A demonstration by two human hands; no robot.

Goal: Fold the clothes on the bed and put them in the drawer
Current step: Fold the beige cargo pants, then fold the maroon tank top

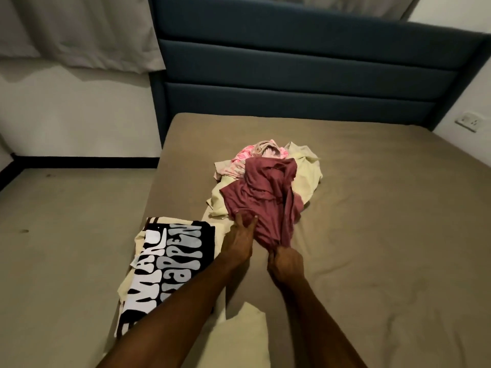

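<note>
A crumpled maroon garment (pixel 265 192) lies on top of a small pile in the middle of the bed (pixel 385 208). Under it are a pale yellow garment (pixel 308 171) and a pink patterned one (pixel 247 155). My left hand (pixel 239 237) pinches the maroon garment's near left edge. My right hand (pixel 285 261) grips its near bottom end, which is bunched in the fingers. A cream T-shirt with a black-and-white lettered print (pixel 164 264) lies flat at the bed's left edge, under my left forearm. Another pale yellow piece (pixel 239 338) lies near me between my arms.
The bed has a tan sheet and a dark blue padded headboard (pixel 292 75). Left of the bed is bare floor (pixel 61 248) and a wall with a grey curtain (pixel 79 30). A wall socket (pixel 469 120) sits at the far right. No drawer is in view.
</note>
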